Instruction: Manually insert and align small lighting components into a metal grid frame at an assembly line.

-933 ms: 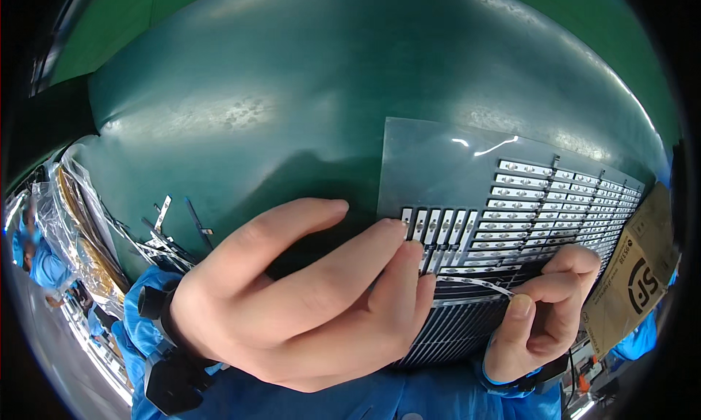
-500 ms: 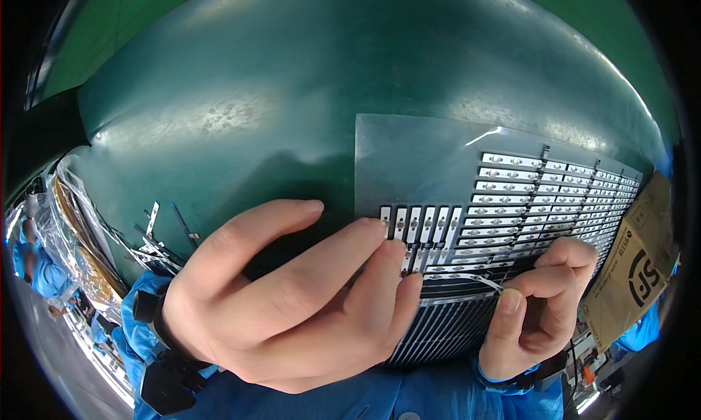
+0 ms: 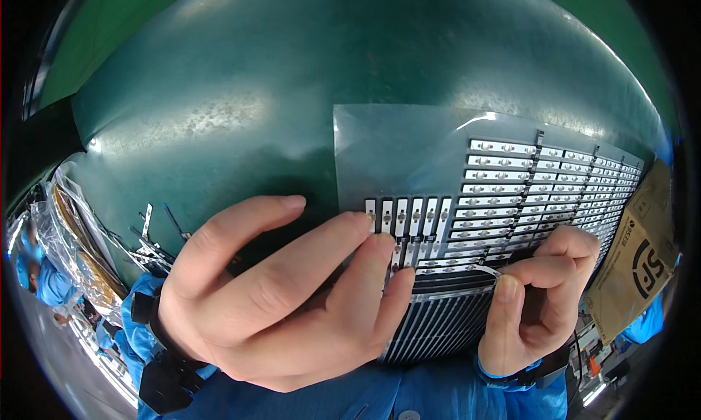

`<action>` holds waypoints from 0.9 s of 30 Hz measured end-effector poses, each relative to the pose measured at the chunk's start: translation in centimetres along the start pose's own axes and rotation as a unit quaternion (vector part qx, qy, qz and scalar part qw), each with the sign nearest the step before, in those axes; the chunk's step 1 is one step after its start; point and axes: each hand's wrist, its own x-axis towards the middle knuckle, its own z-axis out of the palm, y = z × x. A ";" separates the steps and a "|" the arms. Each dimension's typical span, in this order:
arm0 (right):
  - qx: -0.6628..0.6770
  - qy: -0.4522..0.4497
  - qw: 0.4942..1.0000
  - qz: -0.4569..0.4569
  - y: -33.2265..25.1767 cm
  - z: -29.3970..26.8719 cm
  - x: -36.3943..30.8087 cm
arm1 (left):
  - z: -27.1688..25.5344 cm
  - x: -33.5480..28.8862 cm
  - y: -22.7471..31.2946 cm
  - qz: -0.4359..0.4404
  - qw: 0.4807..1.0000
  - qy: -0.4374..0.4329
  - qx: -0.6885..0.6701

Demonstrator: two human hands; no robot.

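Observation:
A clear sheet [image 3: 398, 146] carries rows of white light strips [image 3: 500, 161] with small round parts along them. My left hand [image 3: 285, 296] lies over the sheet's left edge. Its fingertips press at the leftmost upright strips, one finger held apart above the table, and the palm hides what is below. At the lower row, my right hand [image 3: 544, 296] pinches the end of a thin white strip [image 3: 487, 270] between thumb and forefinger. This strip curves up slightly from the sheet.
Dark striped material [image 3: 438, 325] lies at the near edge, by my blue clothing. A cardboard box [image 3: 631, 263] stands at the right. Loose strip pieces [image 3: 150, 241] and a clear plastic bag [image 3: 73, 230] are at the left. The table surface [image 3: 219, 70] is green.
The sheet and my left hand appear slightly farther left in the picture. Less of the pinched strip curves loose beside my right hand, which keeps its pinch.

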 end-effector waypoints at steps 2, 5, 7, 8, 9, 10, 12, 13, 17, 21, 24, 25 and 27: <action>-0.005 -0.003 1.000 0.005 0.1 0.1 -0.1 | 0.2 -0.1 0.1 -0.006 1.000 0.005 0.003; 0.002 0.002 1.000 -0.002 0.2 0.4 0.0 | 0.2 -0.2 0.0 -0.008 1.000 -0.001 0.001; 0.000 0.003 1.000 -0.002 0.1 0.4 0.0 | 0.0 -0.2 0.0 -0.004 1.000 -0.003 0.005; -0.002 0.005 1.000 -0.003 0.1 0.3 0.1 | -0.1 0.0 0.0 0.002 1.000 -0.004 0.009; -0.002 0.008 1.000 -0.003 0.1 0.1 0.1 | -0.3 0.1 0.1 0.004 1.000 -0.004 0.009; -0.006 0.006 1.000 -0.007 0.1 0.2 0.1 | -0.2 0.1 0.0 0.001 1.000 -0.007 0.009; -0.012 0.006 1.000 -0.012 0.0 0.1 0.1 | -0.1 0.1 -0.1 0.000 1.000 -0.008 0.007; -0.016 -0.035 0.999 0.007 -0.3 -0.2 0.0 | -0.2 0.0 -0.1 -0.002 1.000 -0.011 0.009; -0.036 -0.074 0.996 0.015 -0.6 -0.5 0.0 | -0.4 0.0 0.1 -0.006 1.000 -0.016 0.008; -0.054 -0.070 0.996 0.013 -0.4 -0.3 0.0 | 0.1 0.2 0.1 -0.004 1.000 0.011 -0.001; -0.053 -0.063 0.997 0.011 -0.7 0.0 -0.2 | -0.2 0.0 0.0 0.009 1.000 0.010 0.000; -0.054 -0.060 0.997 0.010 -0.8 -0.1 -0.2 | 0.0 0.0 -0.1 0.010 1.000 0.017 -0.007; -0.081 -0.070 0.994 0.020 -1.1 -0.1 0.0 | 0.5 0.0 -0.3 0.013 1.000 0.025 -0.011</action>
